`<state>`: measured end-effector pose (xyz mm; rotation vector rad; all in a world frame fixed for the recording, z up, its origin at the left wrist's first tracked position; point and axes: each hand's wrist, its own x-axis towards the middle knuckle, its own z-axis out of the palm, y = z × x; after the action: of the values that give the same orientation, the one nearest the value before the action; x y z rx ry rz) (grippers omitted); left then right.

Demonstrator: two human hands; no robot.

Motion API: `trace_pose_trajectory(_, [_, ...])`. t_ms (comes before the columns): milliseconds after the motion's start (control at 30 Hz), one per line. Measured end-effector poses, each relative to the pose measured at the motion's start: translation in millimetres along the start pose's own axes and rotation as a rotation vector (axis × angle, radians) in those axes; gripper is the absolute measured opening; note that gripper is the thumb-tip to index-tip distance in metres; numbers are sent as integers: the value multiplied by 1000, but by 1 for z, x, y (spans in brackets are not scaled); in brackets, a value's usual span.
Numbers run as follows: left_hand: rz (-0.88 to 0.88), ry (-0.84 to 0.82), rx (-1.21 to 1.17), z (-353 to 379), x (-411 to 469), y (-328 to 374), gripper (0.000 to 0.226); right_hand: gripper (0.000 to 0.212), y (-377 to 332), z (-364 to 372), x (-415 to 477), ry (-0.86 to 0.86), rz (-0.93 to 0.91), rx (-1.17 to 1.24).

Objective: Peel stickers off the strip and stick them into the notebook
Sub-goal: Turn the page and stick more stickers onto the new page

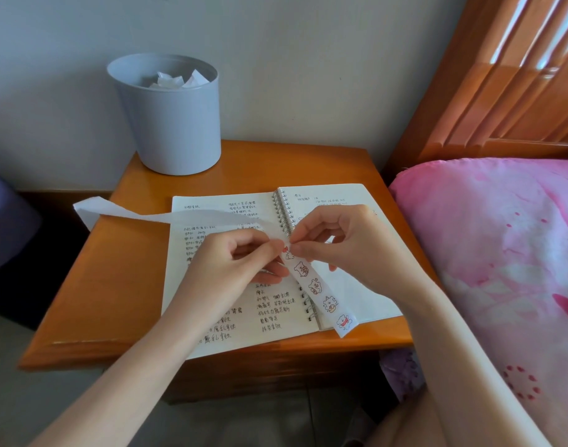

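Spent end of the long white paper sticker strip [192, 217] trails left, past the orange wooden counter [131, 269]. Left hand [234, 266]: grip curled round the strip, steadying it above the open spiral-bound notebook [224, 317]. Right hand [347, 240]: fingertip grip pinches the red-and-white sticker [287, 252], likely to peel it.

— What sort of place is this?
— A bedroom at home: pink bedding [486, 237] below a slatted wooden headboard [502, 75].
— Anything more?
— A small wooden table [131, 253] just beside it, a grey paper bin [176, 124] on top.
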<state>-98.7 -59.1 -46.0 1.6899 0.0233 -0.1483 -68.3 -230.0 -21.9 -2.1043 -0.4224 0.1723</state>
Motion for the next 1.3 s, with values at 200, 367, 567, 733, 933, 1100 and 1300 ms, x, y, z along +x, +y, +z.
trace_pose_trajectory(200, [6,-6,5,0,0,0,12,7,-2,0,0,-7,12,-23])
trace_pose_trajectory(367, [22,-9,-3,-1,0,0,11,7,-1,1,1,-1,37,-25])
trace_pose_trajectory(567, [7,-8,-24,0,-1,2,12,9,-2,1,0,18,3,-22])
trace_pose_trajectory(733, [-22,6,-48,0,-2,4,15,7,-3,3,-1,22,-37,-29])
trace_pose_trajectory(933, [-27,41,-32,1,-3,5,19,6,-2,5,-1,15,-64,-70])
trace_pose_trajectory(1100, [-20,78,-14,2,-4,4,20,8,-2,8,0,31,-89,-99])
trace_pose_trajectory(1300, [-16,86,3,3,-3,4,21,8,-4,8,-2,70,-99,-154])
